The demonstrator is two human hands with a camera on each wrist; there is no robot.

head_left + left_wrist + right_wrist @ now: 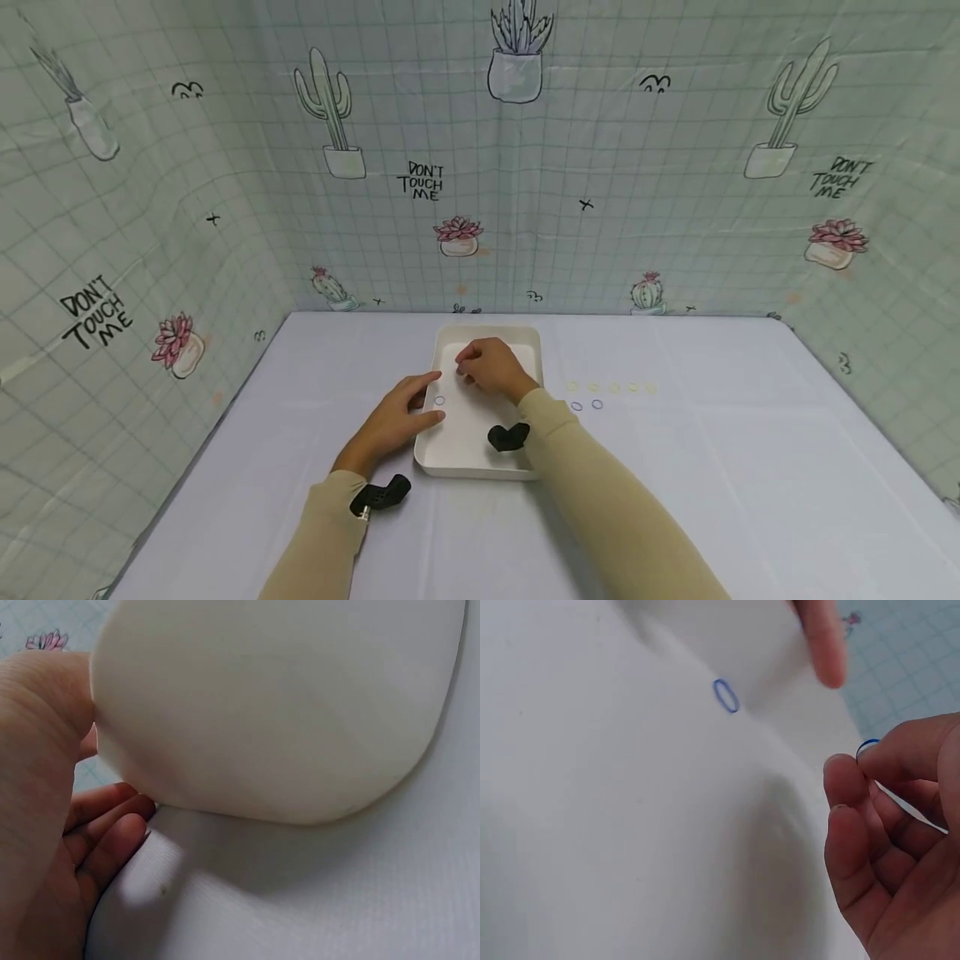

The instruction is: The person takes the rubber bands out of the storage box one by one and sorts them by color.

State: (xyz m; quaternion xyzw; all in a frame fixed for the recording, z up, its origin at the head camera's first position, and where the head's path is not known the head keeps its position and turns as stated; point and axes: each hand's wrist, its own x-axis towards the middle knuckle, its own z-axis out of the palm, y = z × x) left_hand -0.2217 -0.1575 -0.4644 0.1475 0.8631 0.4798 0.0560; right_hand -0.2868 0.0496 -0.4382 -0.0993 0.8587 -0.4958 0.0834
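Observation:
Over the upper left part of a white rectangular tray (480, 458), my right hand (491, 367) pinches a thin blue ring (868, 742) between thumb and fingertip. Another blue ring (439, 401) lies in the tray near its left wall, and the right wrist view shows the same ring (726, 696) by the foot of the wall. My left hand (393, 417) is at the tray's left side, its thumb and fingers spread along the rim. In the left wrist view that hand (105, 840) touches the outside of the tray (285, 712), with some fingers partly hidden.
Right of the tray, a row of several pale yellow rings (614, 388) lies on the white tablecloth (750, 467). Nearer to me are two blue rings, one close to the tray (577, 407) and one farther right (597, 404). A patterned curtain (525, 167) stands behind and beside the table.

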